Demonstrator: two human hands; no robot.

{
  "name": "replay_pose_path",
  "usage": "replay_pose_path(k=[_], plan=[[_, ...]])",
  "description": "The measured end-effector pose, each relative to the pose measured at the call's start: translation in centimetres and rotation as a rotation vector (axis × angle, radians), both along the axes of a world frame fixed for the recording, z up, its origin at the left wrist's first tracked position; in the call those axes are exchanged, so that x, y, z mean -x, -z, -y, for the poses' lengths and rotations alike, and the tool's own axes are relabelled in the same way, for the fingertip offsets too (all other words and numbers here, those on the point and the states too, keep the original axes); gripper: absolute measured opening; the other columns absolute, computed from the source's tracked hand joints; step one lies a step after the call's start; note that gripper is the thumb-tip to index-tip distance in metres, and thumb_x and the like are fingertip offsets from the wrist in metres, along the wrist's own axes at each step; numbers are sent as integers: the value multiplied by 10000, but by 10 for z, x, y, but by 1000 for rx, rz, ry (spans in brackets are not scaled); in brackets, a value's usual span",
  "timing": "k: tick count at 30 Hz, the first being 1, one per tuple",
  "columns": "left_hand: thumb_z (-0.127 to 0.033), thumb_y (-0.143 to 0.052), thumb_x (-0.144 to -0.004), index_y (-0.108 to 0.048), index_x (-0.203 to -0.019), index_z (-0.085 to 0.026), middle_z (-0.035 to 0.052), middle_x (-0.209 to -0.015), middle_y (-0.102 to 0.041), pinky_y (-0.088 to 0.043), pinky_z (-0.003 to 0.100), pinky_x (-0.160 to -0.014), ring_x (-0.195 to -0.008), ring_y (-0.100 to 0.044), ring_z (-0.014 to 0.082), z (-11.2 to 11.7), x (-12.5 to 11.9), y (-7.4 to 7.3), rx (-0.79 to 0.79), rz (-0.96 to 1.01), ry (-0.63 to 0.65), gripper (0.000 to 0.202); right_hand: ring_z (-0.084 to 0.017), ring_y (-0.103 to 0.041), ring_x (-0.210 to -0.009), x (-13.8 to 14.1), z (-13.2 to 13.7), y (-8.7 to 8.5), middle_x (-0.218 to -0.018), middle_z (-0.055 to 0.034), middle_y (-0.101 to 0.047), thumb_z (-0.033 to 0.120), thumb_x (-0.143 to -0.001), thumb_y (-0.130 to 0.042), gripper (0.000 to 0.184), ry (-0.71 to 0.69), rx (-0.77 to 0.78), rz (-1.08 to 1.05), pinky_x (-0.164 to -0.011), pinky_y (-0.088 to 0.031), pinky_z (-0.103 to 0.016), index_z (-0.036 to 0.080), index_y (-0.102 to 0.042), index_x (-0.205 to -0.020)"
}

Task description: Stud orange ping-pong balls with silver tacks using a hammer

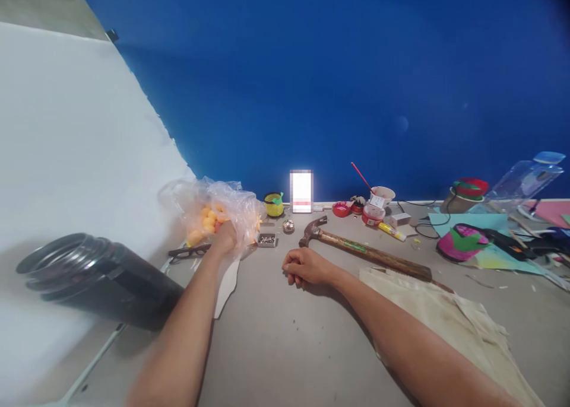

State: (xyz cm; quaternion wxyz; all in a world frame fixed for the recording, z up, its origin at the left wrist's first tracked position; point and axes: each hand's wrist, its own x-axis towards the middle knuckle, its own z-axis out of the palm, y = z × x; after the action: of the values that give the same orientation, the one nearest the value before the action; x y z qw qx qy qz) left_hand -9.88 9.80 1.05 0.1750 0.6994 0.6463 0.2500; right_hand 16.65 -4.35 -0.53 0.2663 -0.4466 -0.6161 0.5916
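My left hand (pixel 226 237) reaches into a clear plastic bag (pixel 231 199) that holds several orange balls (pixel 209 220). Plastic and balls cover its fingers, so I cannot make out whether they grip one. On the grey table (pixel 262 336), my right hand (pixel 307 267) rests with its fingers curled in and nothing showing in them. Just beyond it lies a claw hammer (pixel 365 247) with a worn wooden handle. A small tray of metal bits (pixel 267 239) and a shiny round object (pixel 288 225) sit between the two hands.
A dark cylindrical bottle (pixel 120 282) leans at the left, near black-framed glasses (pixel 189 251). Beige cloth (pixel 436 312) lies under my right forearm. Along the blue wall stand a yellow pot (pixel 273 205), a white cup (pixel 383 196) and a clear bottle (pixel 521 181).
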Motion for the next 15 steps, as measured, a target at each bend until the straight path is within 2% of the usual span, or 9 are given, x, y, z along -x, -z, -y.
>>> replay_pose_path(k=[3,6,10,13,15], plan=[[-8,-638,-643,-611,-602,-162,46,-639,-677,-526,319,-665,-753,-712,261,3,1,-3,-33,2,-66,162,-77,-570,-510,0,1,-1,-660,9,-692,174,-868,-569,50,11,6,11,-474,-474,-169,172,-605,-834],[-53,-572,-655,-585,-614,-187,53,-667,-687,-522,322,-690,-793,-719,266,9,5,-7,-112,7,-155,140,-78,-559,-505,1,2,-2,-647,10,-687,186,-876,-566,57,17,8,8,-478,-478,-173,172,-605,-836],[-92,-484,-769,-602,-767,-193,116,-903,-718,-522,357,-898,-1027,-690,280,18,7,-16,-268,9,-315,155,-78,-560,-503,1,2,-2,-635,13,-683,185,-875,-570,53,21,6,-1,-477,-477,-174,173,-601,-833],[-122,-396,-867,-614,-1002,-171,170,-1205,-677,-456,389,-1063,-1232,-608,282,33,-1,-33,-407,23,-428,261,-77,-562,-497,0,1,-2,-637,11,-688,185,-877,-577,50,24,13,-11,-473,-475,-174,170,-604,-837],[-198,-393,-930,-601,-1109,-181,143,-1245,-675,-447,369,-1075,-1246,-600,263,46,-10,-48,-492,29,-425,275,-77,-565,-495,-1,0,0,-641,10,-693,195,-882,-588,50,24,24,-19,-472,-477,-175,169,-606,-842]])
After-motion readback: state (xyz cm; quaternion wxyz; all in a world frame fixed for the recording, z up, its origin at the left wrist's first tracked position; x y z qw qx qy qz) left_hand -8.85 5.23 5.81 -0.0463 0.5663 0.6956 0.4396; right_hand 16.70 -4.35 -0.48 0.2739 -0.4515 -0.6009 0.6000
